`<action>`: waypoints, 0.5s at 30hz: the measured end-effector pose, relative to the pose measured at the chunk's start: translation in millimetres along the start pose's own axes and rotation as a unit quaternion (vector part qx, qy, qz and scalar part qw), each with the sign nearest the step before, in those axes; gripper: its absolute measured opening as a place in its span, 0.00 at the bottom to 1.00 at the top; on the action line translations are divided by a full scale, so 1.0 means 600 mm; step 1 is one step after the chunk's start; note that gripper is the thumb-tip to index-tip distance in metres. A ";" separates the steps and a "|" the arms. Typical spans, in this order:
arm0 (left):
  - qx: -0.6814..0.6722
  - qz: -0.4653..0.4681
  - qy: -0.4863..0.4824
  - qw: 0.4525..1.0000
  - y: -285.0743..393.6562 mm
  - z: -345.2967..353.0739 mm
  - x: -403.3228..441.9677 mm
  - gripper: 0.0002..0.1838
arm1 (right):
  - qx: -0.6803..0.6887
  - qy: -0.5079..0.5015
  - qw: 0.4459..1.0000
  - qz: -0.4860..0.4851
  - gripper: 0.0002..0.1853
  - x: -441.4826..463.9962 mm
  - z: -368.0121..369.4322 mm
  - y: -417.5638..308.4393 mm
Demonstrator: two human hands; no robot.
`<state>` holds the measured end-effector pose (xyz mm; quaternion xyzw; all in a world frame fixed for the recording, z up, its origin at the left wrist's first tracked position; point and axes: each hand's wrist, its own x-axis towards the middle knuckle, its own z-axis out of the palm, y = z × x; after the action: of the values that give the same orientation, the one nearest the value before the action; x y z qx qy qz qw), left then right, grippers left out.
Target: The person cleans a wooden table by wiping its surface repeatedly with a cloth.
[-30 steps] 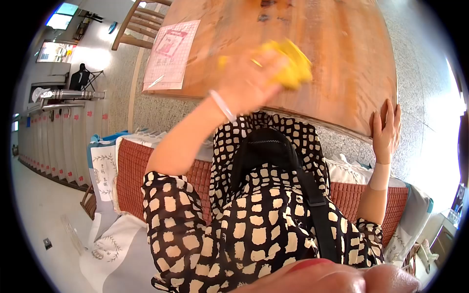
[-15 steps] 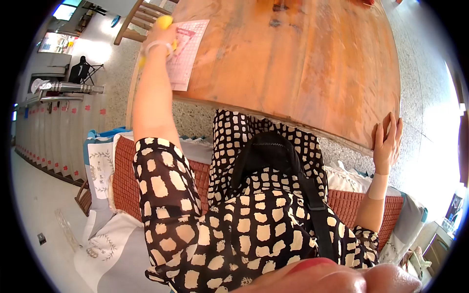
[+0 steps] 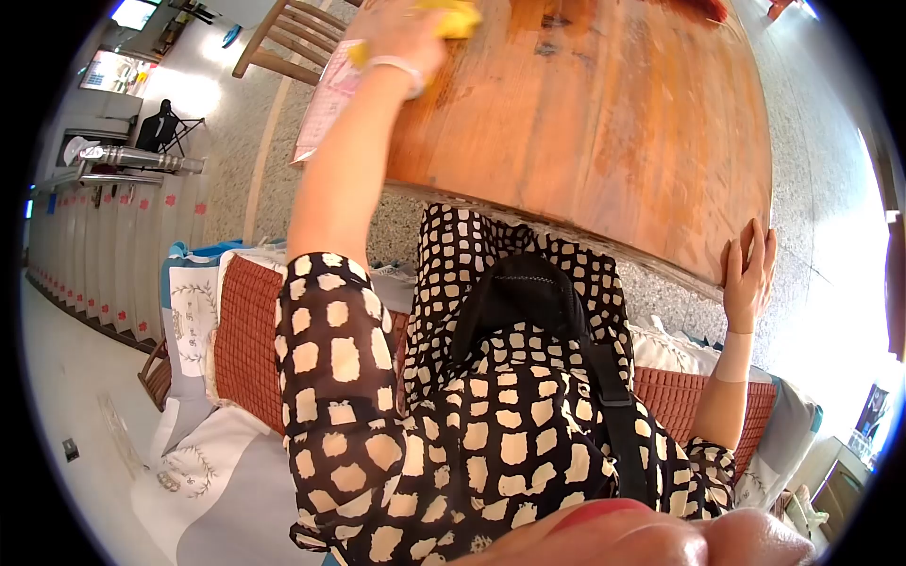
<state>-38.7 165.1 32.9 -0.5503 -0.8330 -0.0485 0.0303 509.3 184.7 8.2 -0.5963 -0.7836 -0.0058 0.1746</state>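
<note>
My left hand [image 3: 401, 36] is closed on a yellow cloth [image 3: 458, 19] and presses it on the wooden table [image 3: 585, 123] near its far left part. A pale bracelet [image 3: 401, 71] circles that wrist. Beside this forearm, at the table's left edge, lies a pink-and-white printed sheet [image 3: 323, 108], partly hidden by the arm. My right hand [image 3: 747, 278] rests on the table's near right corner, fingers stretched out and holding nothing.
A wooden chair [image 3: 293, 40] stands beyond the table's left side. Something red [image 3: 694, 8] sits at the far edge of the tabletop. Reddish woven seat mats [image 3: 247, 344] lie on either side of me. A black bag [image 3: 519, 302] hangs at my front.
My left hand with the yellow cloth has swept right across the tabletop. The printed sheet now appears farther left, at the table's edge. My right hand has stayed in place.
</note>
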 end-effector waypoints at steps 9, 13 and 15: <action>0.051 -0.250 0.029 0.966 -0.092 -0.028 -0.016 0.31 | -0.001 0.024 1.000 0.000 0.27 0.002 0.001 -0.001; 0.032 -0.122 0.055 0.990 -0.147 0.004 -0.054 0.33 | -0.001 0.012 1.000 0.013 0.27 0.000 -0.007 -0.010; 0.012 -0.046 0.055 0.997 -0.140 -0.014 -0.130 0.33 | 0.000 0.016 1.000 0.010 0.27 0.001 0.000 -0.005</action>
<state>-85.6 60.2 29.0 -0.5075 -0.8550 -0.0702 0.0799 506.5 184.2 8.9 -0.6037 -0.7748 -0.0133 0.1872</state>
